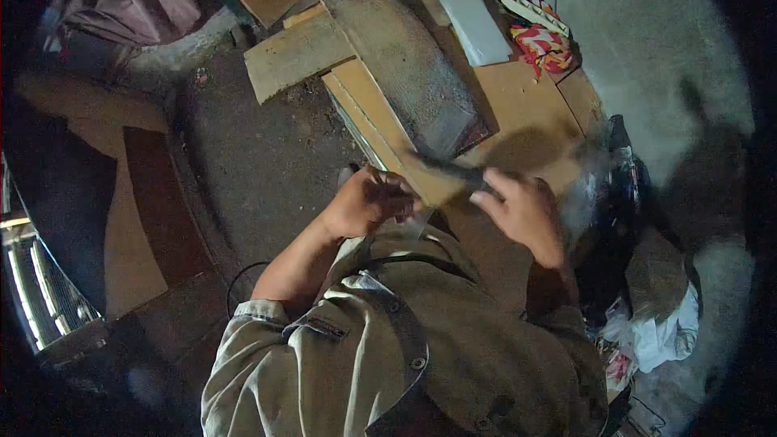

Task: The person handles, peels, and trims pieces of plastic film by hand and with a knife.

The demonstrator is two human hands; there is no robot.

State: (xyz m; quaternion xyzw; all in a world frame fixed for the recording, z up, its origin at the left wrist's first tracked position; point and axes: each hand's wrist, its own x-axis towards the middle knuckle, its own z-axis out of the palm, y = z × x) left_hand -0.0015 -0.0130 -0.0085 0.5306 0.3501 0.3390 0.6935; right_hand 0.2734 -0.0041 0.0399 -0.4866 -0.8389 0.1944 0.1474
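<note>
My left hand [372,202] is in front of my body, its fingers curled around something small I cannot make out. A little to the right, my right hand [522,210] is closed on the end of a dark, elongated object [445,166], which is blurred and points toward the upper left. Beneath both hands lies a tan board [376,113]. A worn, speckled sheet [405,57] rests across the boards just beyond the dark object.
A white flat slab [473,24] and a red and orange patterned cloth [542,47] lie at the back right. Dark and clear plastic items [619,178] are at the right. Brown panels [154,202] stand at the left. A purple-brown cloth [142,0] hangs at upper left.
</note>
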